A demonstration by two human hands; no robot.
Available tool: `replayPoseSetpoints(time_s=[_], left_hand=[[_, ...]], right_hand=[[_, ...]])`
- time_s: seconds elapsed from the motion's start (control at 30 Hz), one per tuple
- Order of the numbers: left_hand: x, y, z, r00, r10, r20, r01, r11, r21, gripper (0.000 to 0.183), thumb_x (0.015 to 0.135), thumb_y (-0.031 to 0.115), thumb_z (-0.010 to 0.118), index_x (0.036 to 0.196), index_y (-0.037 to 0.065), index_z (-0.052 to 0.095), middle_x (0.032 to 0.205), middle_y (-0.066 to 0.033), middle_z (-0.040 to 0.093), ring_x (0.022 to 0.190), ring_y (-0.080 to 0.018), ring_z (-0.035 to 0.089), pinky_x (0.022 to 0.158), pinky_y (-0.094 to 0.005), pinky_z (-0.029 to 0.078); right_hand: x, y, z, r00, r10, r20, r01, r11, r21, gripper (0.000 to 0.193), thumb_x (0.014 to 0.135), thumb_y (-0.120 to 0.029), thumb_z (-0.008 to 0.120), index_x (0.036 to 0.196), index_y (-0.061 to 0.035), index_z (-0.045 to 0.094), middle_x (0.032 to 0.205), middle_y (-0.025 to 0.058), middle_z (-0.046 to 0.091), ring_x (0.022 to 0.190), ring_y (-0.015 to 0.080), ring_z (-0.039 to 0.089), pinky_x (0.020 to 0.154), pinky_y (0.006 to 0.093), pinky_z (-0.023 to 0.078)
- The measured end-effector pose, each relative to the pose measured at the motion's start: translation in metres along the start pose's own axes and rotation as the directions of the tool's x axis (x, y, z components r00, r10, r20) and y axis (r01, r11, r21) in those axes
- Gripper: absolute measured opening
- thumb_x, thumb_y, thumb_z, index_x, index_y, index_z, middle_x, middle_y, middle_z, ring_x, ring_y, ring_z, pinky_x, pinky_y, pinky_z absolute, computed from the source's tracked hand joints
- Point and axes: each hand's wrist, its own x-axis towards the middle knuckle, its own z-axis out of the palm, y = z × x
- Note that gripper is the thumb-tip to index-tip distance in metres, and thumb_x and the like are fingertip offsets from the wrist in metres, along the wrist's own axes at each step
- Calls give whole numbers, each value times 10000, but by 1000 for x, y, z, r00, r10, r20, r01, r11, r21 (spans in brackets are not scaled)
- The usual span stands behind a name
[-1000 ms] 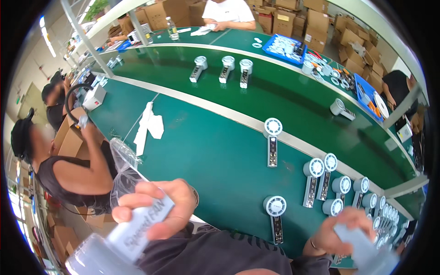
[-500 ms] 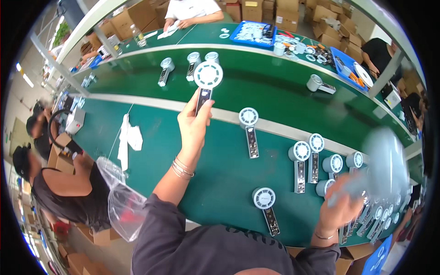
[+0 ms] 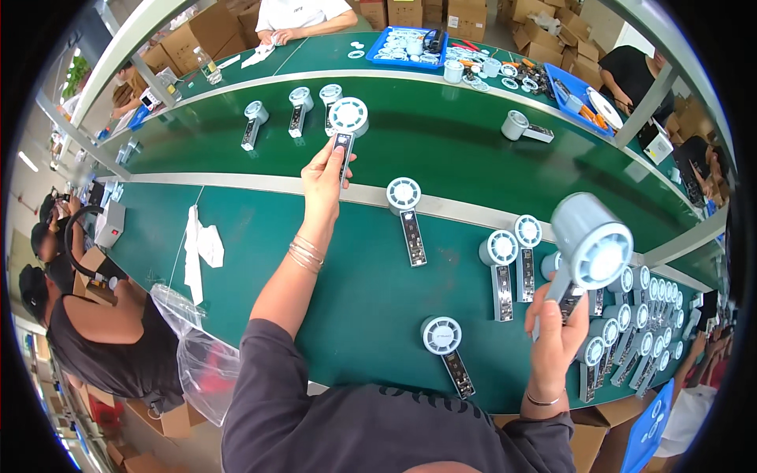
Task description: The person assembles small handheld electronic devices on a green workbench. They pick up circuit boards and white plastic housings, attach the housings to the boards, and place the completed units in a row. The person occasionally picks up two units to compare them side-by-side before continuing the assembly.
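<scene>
My left hand (image 3: 322, 183) is closed round the handle of a pale blue handheld fan (image 3: 348, 117), its round slotted head up and the circuit board in the handle uncovered. It is held over the near edge of the green conveyor belt. In my right hand (image 3: 554, 335), another handheld fan (image 3: 591, 240) is gripped by its handle, raised above the right of the bench with its head tilted toward me. A fan (image 3: 404, 194) lies between the hands on the bench, and one more (image 3: 443, 337) lies nearer me. Two fans (image 3: 501, 249) lie side by side just left of my right hand.
Several fans (image 3: 623, 319) lie in rows at the right end of the green bench (image 3: 347, 284). More fans (image 3: 300, 101) ride on the belt (image 3: 426, 118). A white cloth (image 3: 201, 248) and a clear plastic bag (image 3: 206, 363) are at left. Co-workers (image 3: 114, 339) sit around; blue parts trays (image 3: 408, 47) stand beyond.
The right-hand fan, blurred before, has swung left and now shows its slotted face. My left hand still holds its fan by the belt. The whole view has shifted slightly.
</scene>
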Motion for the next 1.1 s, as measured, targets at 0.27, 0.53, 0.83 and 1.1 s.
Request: replayPoseSetpoints(time_s=[0.27,0.53,0.83,1.1], left_hand=[[19,-11,11,999,-6,-37,8,999,54,374,897,163,537,1245,30,511,857,-62,631,589,-52,492,464,-190,387],[-107,113,19,527,794,304,-800,343,492,260,811,34,570,1057,-39,531,988,-204,581,666,-175,545,546,-256,441],[-123,116,-3,535,810,239,-796,390,463,250,790,25,569,1022,-60,528,945,-201,593,684,-176,562,569,-259,445],[-141,132,18,213,883,-419,-976,214,-47,151,847,137,530,935,22,490,780,-48,450,648,-144,477,524,-259,426]], right_hand=[[3,13,2,992,122,-27,-120,991,55,299,852,-90,518,1111,41,446,775,44,524,554,64,446,473,197,355],[0,37,-6,980,27,-197,-25,1000,9,451,842,-237,527,1160,59,404,749,68,508,535,89,424,453,213,329],[-23,28,-13,989,-90,-116,79,992,-99,473,866,-296,514,1152,70,424,761,71,495,529,86,438,438,205,334],[-36,17,-14,990,128,-66,-131,991,-43,462,824,-252,553,1139,61,424,758,71,506,483,90,444,416,201,346]])
